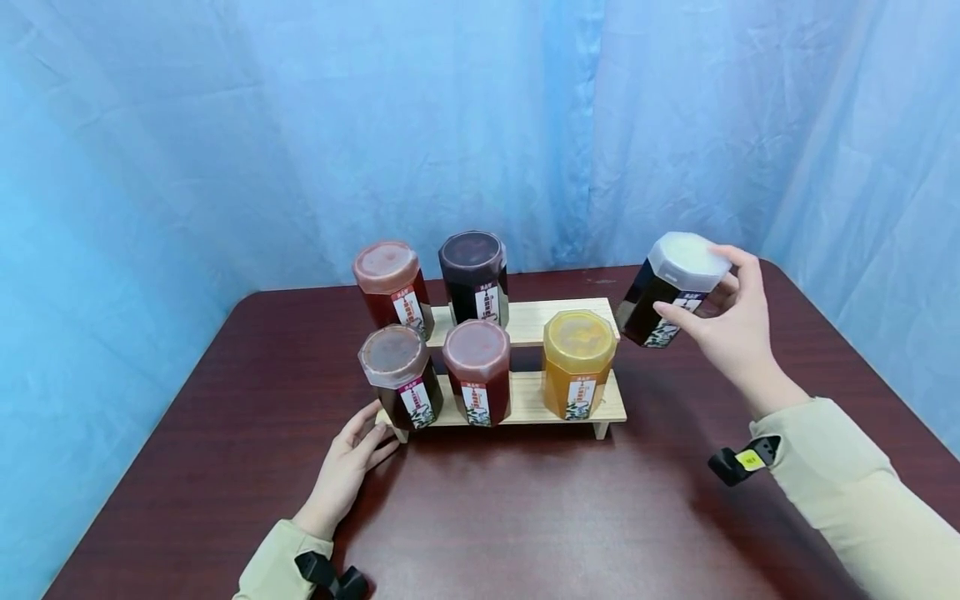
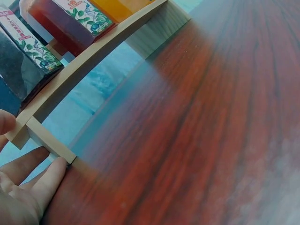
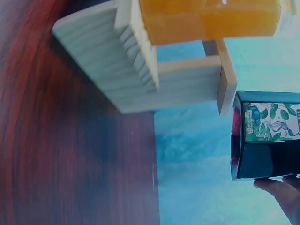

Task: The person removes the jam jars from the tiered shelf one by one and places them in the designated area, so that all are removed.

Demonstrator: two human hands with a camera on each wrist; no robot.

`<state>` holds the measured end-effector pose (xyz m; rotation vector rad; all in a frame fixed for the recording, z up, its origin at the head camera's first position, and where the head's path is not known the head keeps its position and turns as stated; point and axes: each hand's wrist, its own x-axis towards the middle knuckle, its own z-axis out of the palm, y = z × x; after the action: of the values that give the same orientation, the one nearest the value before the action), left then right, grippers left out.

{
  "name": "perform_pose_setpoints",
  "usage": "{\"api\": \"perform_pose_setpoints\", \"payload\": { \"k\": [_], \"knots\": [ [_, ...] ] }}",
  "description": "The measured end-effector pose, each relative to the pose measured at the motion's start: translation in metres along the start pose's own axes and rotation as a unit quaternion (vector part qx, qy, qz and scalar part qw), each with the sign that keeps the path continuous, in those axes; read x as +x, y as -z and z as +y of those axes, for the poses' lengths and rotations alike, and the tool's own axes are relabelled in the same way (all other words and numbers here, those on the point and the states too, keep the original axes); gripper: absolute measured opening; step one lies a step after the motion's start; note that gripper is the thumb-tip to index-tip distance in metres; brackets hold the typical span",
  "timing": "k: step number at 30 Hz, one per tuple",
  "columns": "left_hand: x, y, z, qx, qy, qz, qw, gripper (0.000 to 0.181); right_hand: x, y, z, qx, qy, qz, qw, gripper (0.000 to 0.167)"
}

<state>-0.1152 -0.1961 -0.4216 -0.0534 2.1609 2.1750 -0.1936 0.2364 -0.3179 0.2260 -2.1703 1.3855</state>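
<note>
My right hand (image 1: 731, 333) grips a dark jar (image 1: 660, 292) with a white lid, tilted in the air to the right of the wooden two-step rack (image 1: 528, 408). In the right wrist view the dark jar (image 3: 267, 136) is beside the rack's end (image 3: 187, 79). My left hand (image 1: 348, 467) touches the rack's front left corner; in the left wrist view its fingers (image 2: 54, 180) lie against the rack's leg (image 2: 51, 143). A brown jar (image 1: 401, 375), a red jar (image 1: 477, 371) and a yellow jar (image 1: 579, 367) stand on the lower step.
On the upper step stand a red jar (image 1: 393, 287) at the left and a dark jar (image 1: 475, 275) beside it; bare wood (image 1: 558, 317) shows to their right. The rack is on a dark red wooden table (image 1: 495, 517), with blue curtains (image 1: 420, 125) behind.
</note>
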Motion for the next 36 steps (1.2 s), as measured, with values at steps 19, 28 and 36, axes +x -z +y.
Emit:
{"api": "perform_pose_setpoints", "payload": {
  "k": [19, 28, 36],
  "knots": [
    [0.000, 0.003, -0.002, -0.006, 0.007, -0.005, 0.9999, 0.048, -0.023, 0.032, 0.045, -0.095, -0.019, -0.015, 0.9952, 0.085],
    [0.002, 0.002, -0.003, -0.015, 0.009, 0.001, 0.9999, 0.047, -0.026, 0.045, 0.061, -0.126, -0.011, -0.010, 0.9919, 0.087],
    [0.002, 0.002, -0.003, -0.023, 0.000, -0.003, 0.9997, 0.049, -0.026, 0.063, 0.081, -0.152, -0.038, -0.024, 0.9873, 0.089]
  ]
}}
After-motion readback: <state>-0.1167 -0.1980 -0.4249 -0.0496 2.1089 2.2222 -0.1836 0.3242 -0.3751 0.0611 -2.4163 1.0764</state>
